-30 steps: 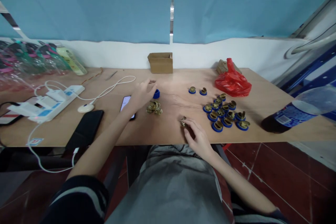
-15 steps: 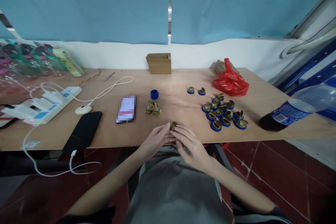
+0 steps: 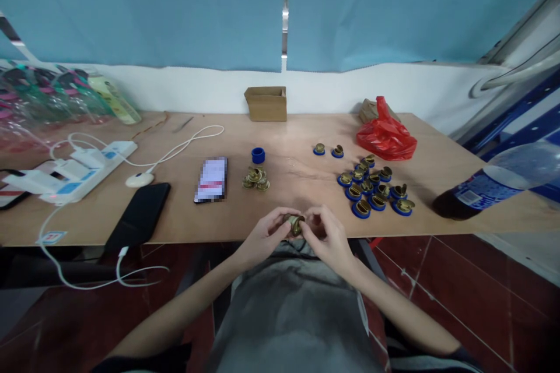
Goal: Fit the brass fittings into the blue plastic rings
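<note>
Both hands meet at the near edge of the desk, the left hand and right hand pinching one brass part between their fingertips, lifted just off the wood and close to the body, probably so it can be turned and seen well. Loose brass parts sit in a small heap mid-desk beside a lone blue ring; brass-in-blue pieces cluster to the right, apparently kept apart by kind. The held part's shape is too small to make out, and fingers cover its underside. The phone screen is blurred; the bottle is cut off at the right.
</note>
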{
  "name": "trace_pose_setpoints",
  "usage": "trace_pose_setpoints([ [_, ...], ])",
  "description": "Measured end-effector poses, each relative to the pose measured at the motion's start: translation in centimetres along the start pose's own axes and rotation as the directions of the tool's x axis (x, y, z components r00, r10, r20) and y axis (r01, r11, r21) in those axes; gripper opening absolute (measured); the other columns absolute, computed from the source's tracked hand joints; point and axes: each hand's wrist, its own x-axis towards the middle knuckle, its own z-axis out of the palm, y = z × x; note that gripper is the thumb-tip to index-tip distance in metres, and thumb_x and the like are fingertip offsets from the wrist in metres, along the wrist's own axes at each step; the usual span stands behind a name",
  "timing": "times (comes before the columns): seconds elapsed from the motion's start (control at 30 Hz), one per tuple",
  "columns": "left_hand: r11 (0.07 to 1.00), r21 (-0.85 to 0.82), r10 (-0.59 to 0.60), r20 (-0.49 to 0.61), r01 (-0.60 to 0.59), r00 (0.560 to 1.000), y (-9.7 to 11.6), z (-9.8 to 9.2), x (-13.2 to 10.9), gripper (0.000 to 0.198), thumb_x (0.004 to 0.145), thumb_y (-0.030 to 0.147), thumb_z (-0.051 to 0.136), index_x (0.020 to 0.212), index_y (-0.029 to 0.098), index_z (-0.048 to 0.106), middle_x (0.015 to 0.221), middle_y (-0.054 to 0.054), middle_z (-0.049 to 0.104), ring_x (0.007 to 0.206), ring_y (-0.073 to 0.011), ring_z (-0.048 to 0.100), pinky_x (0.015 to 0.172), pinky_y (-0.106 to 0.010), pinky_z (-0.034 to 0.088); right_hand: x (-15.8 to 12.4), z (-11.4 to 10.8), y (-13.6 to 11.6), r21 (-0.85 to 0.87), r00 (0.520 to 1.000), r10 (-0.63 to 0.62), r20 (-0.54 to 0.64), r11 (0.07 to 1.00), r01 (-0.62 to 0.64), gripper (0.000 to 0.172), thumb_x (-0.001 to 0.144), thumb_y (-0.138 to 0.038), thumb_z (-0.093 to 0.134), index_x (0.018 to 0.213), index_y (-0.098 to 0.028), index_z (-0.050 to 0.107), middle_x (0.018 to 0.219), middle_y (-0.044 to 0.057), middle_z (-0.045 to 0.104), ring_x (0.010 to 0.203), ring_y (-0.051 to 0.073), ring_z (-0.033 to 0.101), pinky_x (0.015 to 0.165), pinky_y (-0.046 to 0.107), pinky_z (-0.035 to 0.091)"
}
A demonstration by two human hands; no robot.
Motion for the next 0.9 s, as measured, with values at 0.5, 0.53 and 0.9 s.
trace_pose_setpoints([
  [0.5,0.988,0.127,0.103,-0.077,-0.093,0.992,-1.3,1.2,-0.6,0.026,0.087,0.024,0.071,0.112,0.02,0.064,0.107,-0.006,0.076,0.101,-0.0199,0.073,0.09,-0.032,0.058,-0.6,0.5,0.9,-0.079,0.998,-0.042,0.036,0.996,0.045,0.007,0.094,-0.017,0.055,0.094,-0.023,0.051,0.077,-0.001,0.053,0.067,0.015,0.053,0.063,0.027,0.043],
  [0.53,0.984,0.142,0.117,-0.087,-0.104,0.989,-1.3,1.2,-0.6,0.026,0.087,0.024,0.071,0.112,0.02,0.065,0.108,-0.006,0.076,0.1,-0.0198,0.074,0.089,-0.032,0.059,-0.7,0.5,0.8,-0.087,0.998,-0.049,0.033,0.995,0.051,0.007,0.094,-0.017,0.055,0.094,-0.023,0.051,0.077,-0.001,0.054,0.066,0.015,0.053,0.063,0.027,0.043],
  [0.9,0.937,0.28,0.241,-0.088,-0.208,0.967,-1.7,1.0,-0.8,0.027,0.085,0.018,0.072,0.111,0.021,0.067,0.117,-0.006,0.075,0.1,-0.0183,0.076,0.09,-0.031,0.063,-0.4,-0.1,0.6,0.075,0.992,0.019,0.122,0.997,-0.028,0.003,0.098,-0.021,0.052,0.096,-0.023,0.052,0.073,-0.003,0.057,0.061,0.013,0.055,0.059,0.023,0.044],
])
